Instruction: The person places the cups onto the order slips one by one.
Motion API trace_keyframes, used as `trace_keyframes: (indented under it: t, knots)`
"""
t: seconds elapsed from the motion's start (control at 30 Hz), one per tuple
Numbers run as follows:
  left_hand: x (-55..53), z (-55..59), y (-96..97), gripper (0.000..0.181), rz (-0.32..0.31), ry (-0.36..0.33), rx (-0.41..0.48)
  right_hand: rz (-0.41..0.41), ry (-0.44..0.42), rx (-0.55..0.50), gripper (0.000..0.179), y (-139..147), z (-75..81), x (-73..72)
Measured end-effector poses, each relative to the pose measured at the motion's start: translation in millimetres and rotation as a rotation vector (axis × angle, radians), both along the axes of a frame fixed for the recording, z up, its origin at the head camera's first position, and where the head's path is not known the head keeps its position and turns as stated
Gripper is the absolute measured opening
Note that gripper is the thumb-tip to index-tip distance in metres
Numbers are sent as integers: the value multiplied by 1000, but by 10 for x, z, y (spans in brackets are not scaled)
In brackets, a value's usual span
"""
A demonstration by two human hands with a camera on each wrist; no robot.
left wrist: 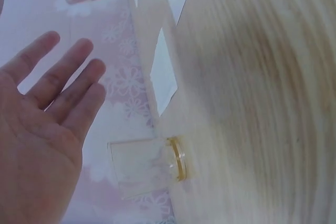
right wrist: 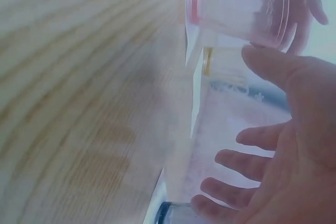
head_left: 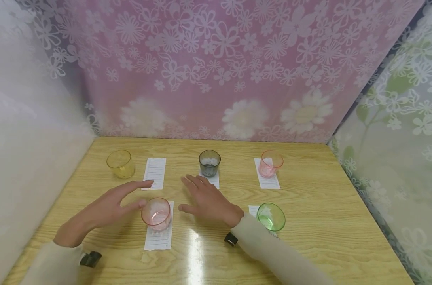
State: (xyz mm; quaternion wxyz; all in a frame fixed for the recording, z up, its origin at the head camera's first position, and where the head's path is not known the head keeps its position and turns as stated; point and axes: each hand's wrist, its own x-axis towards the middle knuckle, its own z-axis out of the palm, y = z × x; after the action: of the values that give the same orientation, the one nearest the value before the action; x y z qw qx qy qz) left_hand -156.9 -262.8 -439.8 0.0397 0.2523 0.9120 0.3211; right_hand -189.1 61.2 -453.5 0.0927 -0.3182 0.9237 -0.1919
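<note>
A pink glass (head_left: 156, 214) stands upright on a lined paper slip (head_left: 158, 240) at the front left of the table. My left hand (head_left: 107, 209) is on its left side, fingers spread, thumb tip right at the glass rim in the head view. On the other side my right hand (head_left: 210, 200) reaches in, its fingers loosely extended and holding nothing. Beyond its fingertips sits a grey glass (head_left: 209, 164) on another slip. Behind the left hand a yellow glass (head_left: 119, 164) rests on bare wood; it also shows in the left wrist view, near the open palm (left wrist: 39, 129).
Right of the yellow glass lies a lined slip (head_left: 154, 171) with no glass on it. At the back right a second pink glass (head_left: 271, 164) stands on a slip. A green glass (head_left: 271, 217) is close to the right sleeve (head_left: 269, 245). Patterned curtains (head_left: 216, 71) border the wooden table.
</note>
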Motion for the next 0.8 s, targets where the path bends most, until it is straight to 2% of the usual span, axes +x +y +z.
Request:
trace_keyframes:
  t: [0.17, 0.37, 0.53, 0.8]
  knots:
    - [-70, 63, -71, 48, 61, 7, 6, -32, -10, -46, 79, 15, -7, -80]
    - [-173, 137, -139, 47, 107, 53, 31, -44, -22, -104, 79, 8, 0, -150]
    - [-255, 174, -221, 45, 151, 87, 15, -47, -28, -123, 80, -22, -4, -211]
    - [-341, 210, -350, 45, 179, 163, 3, -54, -51, -130, 83, -111, -2, -337]
